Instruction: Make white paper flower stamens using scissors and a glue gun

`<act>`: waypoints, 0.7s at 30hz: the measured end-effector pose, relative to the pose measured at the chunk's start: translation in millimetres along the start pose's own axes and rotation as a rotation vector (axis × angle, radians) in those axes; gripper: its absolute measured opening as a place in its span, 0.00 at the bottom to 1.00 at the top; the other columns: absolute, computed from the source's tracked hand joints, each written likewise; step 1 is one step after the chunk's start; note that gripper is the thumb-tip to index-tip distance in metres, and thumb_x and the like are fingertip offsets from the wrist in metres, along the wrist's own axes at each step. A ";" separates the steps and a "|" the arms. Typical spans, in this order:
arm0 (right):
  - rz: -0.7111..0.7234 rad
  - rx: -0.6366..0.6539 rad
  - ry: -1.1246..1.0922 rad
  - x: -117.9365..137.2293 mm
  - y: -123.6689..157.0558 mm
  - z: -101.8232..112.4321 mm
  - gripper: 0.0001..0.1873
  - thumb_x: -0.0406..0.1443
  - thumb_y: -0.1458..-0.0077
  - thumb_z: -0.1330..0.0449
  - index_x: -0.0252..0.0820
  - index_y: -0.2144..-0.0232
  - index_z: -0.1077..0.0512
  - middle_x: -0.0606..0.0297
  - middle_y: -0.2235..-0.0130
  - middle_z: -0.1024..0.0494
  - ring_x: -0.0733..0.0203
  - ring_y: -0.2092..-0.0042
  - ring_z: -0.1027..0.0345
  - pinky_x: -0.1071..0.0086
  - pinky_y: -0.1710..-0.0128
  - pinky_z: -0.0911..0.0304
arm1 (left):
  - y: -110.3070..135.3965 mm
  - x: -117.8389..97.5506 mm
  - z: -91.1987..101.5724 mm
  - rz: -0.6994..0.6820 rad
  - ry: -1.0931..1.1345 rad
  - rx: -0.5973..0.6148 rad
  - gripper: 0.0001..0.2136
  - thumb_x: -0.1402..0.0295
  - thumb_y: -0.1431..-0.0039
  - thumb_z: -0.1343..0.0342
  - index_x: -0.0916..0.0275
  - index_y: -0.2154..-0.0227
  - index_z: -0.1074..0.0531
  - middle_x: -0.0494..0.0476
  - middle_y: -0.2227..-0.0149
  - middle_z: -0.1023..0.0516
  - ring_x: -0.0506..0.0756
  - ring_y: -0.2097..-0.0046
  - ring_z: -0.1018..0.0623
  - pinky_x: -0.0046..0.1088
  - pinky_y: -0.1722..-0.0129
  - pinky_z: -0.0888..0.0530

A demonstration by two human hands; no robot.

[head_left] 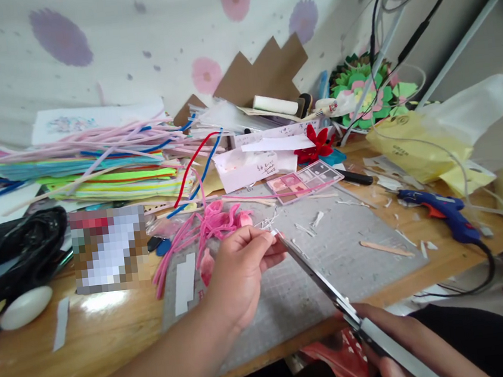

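Note:
My left hand (241, 261) is closed in a pinch over the grey cutting mat (352, 250), holding a small piece of white paper (275, 233) that barely shows past the fingertips. In my right hand (396, 329), at the mat's front edge, is a pair of scissors (317, 277) with long narrow blades and a pale grey handle. The blade tips reach the paper at my left fingertips; whether they touch it I cannot tell. Just behind my left hand lie pink pipe-cleaner flower pieces (219, 219). White paper strips (185, 284) rest left of my wrist.
Paper scraps (317, 218) and a wooden stick (386, 248) lie on the mat. A blue glue gun (447, 210) with its cord is at the right. Bundled pipe cleaners (115, 179), a white box (249, 168) and a red flower (316, 144) stand behind. Black plastic (19, 249) lies left.

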State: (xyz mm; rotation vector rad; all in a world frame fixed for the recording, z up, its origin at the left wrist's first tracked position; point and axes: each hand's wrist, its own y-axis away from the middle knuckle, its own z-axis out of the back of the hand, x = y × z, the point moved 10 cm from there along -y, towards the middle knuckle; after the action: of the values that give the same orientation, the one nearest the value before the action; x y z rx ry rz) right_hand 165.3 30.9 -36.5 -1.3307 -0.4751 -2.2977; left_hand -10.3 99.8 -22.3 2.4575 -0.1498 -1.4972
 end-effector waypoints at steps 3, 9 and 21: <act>-0.006 0.037 -0.033 -2.4 -4.4 -4.5 0.22 0.50 0.45 0.48 0.49 0.53 0.27 0.58 0.70 0.20 0.49 0.71 0.26 0.63 0.69 0.30 | 0.1 1.6 -1.3 0.014 -0.003 0.014 0.06 0.70 0.53 0.39 0.65 0.79 0.30 0.54 0.74 0.24 0.52 0.69 0.23 0.31 0.66 0.26; -0.011 -0.007 -0.051 4.3 -5.8 1.1 0.27 0.51 0.48 0.46 0.52 0.48 0.31 0.59 0.72 0.20 0.49 0.73 0.26 0.63 0.72 0.29 | 1.1 2.7 -3.8 0.030 -0.012 0.025 0.07 0.70 0.55 0.38 0.65 0.80 0.31 0.53 0.74 0.24 0.51 0.70 0.24 0.30 0.66 0.26; -0.027 0.065 -0.025 0.7 -5.1 -8.3 0.28 0.53 0.44 0.51 0.44 0.48 0.32 0.59 0.70 0.22 0.55 0.72 0.28 0.68 0.71 0.33 | 0.3 1.8 -3.5 0.012 0.006 0.027 0.07 0.72 0.55 0.39 0.65 0.82 0.31 0.51 0.74 0.27 0.51 0.70 0.25 0.30 0.66 0.26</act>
State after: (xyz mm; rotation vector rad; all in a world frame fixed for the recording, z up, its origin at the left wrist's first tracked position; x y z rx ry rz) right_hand 156.4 30.9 -40.3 -1.3308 -0.5751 -2.2696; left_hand -6.3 99.7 -22.2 2.4777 -0.1844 -1.4929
